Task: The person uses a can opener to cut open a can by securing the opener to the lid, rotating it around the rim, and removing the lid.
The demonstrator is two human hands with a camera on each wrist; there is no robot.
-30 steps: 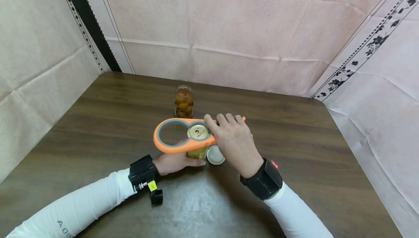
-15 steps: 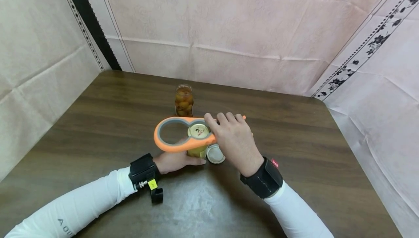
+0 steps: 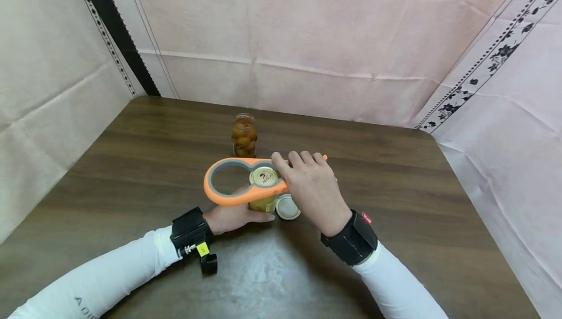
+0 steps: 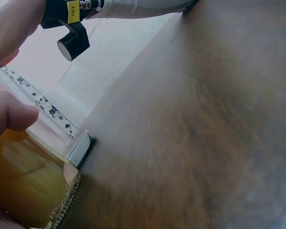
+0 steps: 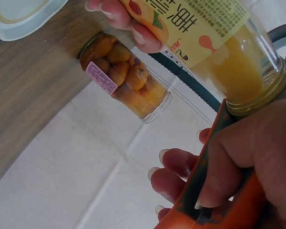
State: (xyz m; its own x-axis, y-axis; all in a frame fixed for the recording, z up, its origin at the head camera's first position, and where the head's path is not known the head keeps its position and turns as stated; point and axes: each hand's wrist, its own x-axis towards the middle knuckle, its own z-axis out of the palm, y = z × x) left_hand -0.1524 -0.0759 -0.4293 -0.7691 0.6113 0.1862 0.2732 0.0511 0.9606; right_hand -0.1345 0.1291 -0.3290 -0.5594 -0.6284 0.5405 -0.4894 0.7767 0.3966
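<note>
Wood-grain table [image 3: 395, 202], creased pale cloth [image 3: 307, 31] behind, left grip [image 3: 231, 217] round jar [image 5: 217, 47], right grip [image 3: 311, 189] round orange tool [image 3: 255, 194]

A brown, wood-grained worktop [image 3: 373, 172] spreads beneath the left hand [image 3: 231, 217] and the right hand [image 3: 313, 192], its far corners rounded; beyond both hands hangs a creased, pale pink cloth [image 3: 325, 41]; left of the left hand, a whitish cloth [image 3: 39, 89] borders a slanting black band [image 3: 116, 26]; right of the right hand, a white cloth [image 3: 509, 163] adjoins a dark floral border [image 3: 502, 53]; a pale sheen [image 3: 259, 275] lies on the near side of the hands.
</note>
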